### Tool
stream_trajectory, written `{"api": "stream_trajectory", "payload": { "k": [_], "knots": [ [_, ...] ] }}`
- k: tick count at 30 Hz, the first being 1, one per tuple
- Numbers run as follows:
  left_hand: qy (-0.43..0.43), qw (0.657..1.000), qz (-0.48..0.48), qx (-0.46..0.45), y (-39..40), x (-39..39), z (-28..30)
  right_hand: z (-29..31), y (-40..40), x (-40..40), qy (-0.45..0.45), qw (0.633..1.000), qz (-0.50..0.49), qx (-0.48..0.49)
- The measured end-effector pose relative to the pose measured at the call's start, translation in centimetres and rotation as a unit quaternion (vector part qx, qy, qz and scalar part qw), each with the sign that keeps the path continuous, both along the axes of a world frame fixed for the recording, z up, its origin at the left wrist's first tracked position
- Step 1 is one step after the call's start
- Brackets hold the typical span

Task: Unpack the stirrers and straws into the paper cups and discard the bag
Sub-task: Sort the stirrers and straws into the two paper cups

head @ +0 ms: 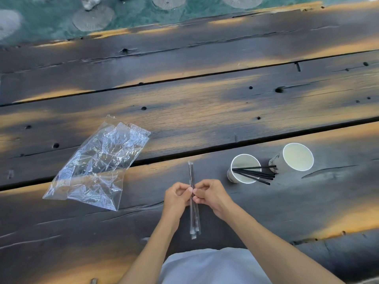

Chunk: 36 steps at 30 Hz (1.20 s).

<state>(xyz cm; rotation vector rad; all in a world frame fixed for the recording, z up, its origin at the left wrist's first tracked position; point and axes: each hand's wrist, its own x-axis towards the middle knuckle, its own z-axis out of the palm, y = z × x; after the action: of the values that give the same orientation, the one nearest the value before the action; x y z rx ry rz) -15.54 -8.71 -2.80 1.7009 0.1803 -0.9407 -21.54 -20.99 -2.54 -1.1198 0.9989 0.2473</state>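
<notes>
A small bundle of straws in clear wrappers (194, 220) stands roughly lengthwise in front of me, pinched at its middle by my left hand (176, 196) and my right hand (208, 194). The crumpled clear plastic bag (96, 165) lies flat and open on the table to the left, apart from both hands. To the right stand two white paper cups: the nearer cup (244, 168) holds several thin black stirrers (255, 174) leaning out to the right, and the farther cup (295, 157) looks empty inside.
The dark, weathered wooden plank table (184, 111) has wide gaps between boards. Its far edge drops to a green floor (131, 15) with round grey pads, where someone's white shoe (91, 2) shows at the top left.
</notes>
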Motion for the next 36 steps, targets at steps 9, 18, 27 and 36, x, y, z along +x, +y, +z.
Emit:
{"api": "stream_trajectory", "payload": {
  "k": [9,18,27,36],
  "knots": [
    [-0.026,0.989,-0.133,-0.064,-1.0,-1.5,2.9,5.3,-2.2,-4.3,-0.089,0.996,-0.004,0.003],
    [-0.042,0.989,-0.144,-0.005,-4.0,-2.8,1.8,12.2,-8.8,-11.0,-0.172,0.963,-0.198,-0.055],
    [-0.072,0.984,-0.145,0.067,-6.2,-2.7,-0.2,14.8,-17.9,-16.4,-0.172,0.829,-0.449,-0.286],
    [-0.057,0.985,-0.129,0.095,-6.7,-3.0,-1.0,8.7,-21.2,-13.1,-0.003,0.868,-0.294,-0.401]
  ]
}}
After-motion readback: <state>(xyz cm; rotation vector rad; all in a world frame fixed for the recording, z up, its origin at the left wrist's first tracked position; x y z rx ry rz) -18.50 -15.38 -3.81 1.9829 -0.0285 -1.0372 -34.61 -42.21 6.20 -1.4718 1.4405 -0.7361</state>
